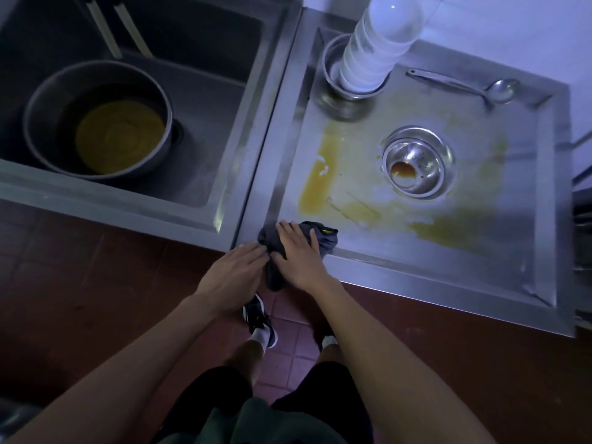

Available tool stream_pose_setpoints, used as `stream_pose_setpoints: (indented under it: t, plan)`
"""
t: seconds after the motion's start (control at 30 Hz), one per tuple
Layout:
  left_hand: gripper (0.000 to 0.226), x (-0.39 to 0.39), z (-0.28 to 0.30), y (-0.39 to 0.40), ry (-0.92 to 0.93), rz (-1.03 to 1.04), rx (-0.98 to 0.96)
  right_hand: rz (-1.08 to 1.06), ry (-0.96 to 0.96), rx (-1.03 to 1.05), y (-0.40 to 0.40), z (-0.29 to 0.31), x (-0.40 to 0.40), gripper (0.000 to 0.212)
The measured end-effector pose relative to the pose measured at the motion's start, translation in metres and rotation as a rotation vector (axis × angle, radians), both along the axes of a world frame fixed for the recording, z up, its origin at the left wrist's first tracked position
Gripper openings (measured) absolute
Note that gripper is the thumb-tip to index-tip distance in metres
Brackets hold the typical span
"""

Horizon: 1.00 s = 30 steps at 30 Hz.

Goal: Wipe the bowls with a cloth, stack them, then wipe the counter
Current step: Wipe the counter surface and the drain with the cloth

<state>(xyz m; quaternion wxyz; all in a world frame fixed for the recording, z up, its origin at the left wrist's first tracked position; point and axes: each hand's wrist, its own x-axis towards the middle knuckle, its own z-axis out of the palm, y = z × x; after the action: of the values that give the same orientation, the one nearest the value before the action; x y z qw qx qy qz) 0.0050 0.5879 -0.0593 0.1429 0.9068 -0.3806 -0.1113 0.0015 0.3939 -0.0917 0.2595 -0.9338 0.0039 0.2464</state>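
A person is standing on a red tiled floor (96, 283), looking down at a steel worktop (416, 277). At its near left corner, both hands are meeting on a dark cloth (323, 240) that is draping over the raised front edge. The left hand (234, 274) is lying off the edge, fingers straight and together, tips touching the cloth's hanging end. The right hand (298, 251) is pressing flat on the cloth, fingers slightly apart. Beyond the cloth, the worktop is lying open, streaked with yellow liquid (320, 174) around a round drain (415, 161). At the far edge, a tall stack of white bowls (371, 56) is standing in a metal bowl (339, 94), with a ladle (464, 84) lying to its right. To the left, a sink (205, 91) is holding a pot (99, 120).
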Motion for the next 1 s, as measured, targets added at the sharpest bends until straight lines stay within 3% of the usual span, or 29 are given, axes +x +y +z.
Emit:
stream_pose_setpoints:
  t: [0.2,0.47,0.67,0.77,1.0]
  plan:
    - [0.041,0.003,-0.002,-0.011,0.04,0.026,0.021,-0.105,-0.138,0.022,-0.031,-0.003,-0.023,0.054]
    - [0.038,-0.004,-0.007,-0.084,0.066,-0.086,0.036,-0.312,-0.396,-0.212,-0.124,-0.024,-0.09,0.049]
    - [0.04,-0.02,-0.006,-0.185,0.026,-0.212,0.087,-0.383,-0.34,-0.31,-0.212,-0.03,-0.129,0.053]
    - [0.052,-0.03,-0.008,-0.242,0.082,-0.252,0.095,-0.431,-0.255,-0.346,-0.266,-0.027,-0.147,0.059]
    - [0.052,-0.057,-0.018,-0.361,0.137,-0.342,0.087,-0.524,-0.133,-0.474,-0.422,-0.026,-0.178,0.069]
